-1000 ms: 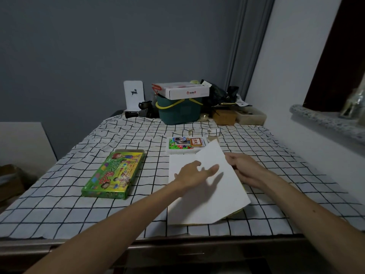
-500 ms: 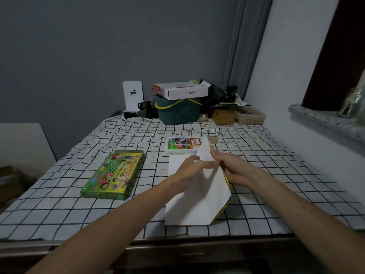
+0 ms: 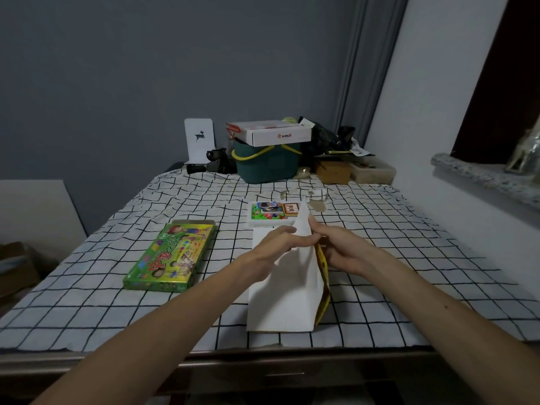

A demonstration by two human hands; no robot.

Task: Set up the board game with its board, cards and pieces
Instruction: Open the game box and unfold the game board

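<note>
The folded game board (image 3: 287,283), white outside with a yellow printed inner face showing at its right edge, stands tilted up in the middle of the checked tablecloth (image 3: 409,258). My left hand (image 3: 276,244) pinches its raised white flap near the top corner. My right hand (image 3: 336,247) grips the flap's right edge from behind. The green game box lid (image 3: 171,257) lies to the left. Behind the board sits a white tray (image 3: 273,213) with cards and coloured pieces.
At the table's far edge stand a teal basket (image 3: 267,163) topped by a white carton (image 3: 271,134), a white card with a deer (image 3: 199,139), dark bags and small boxes (image 3: 333,171). A stone ledge (image 3: 482,176) juts out on the right.
The board's upper flap has swung up from nearly flat to steeply raised. Both hands have come together at its top corner.
</note>
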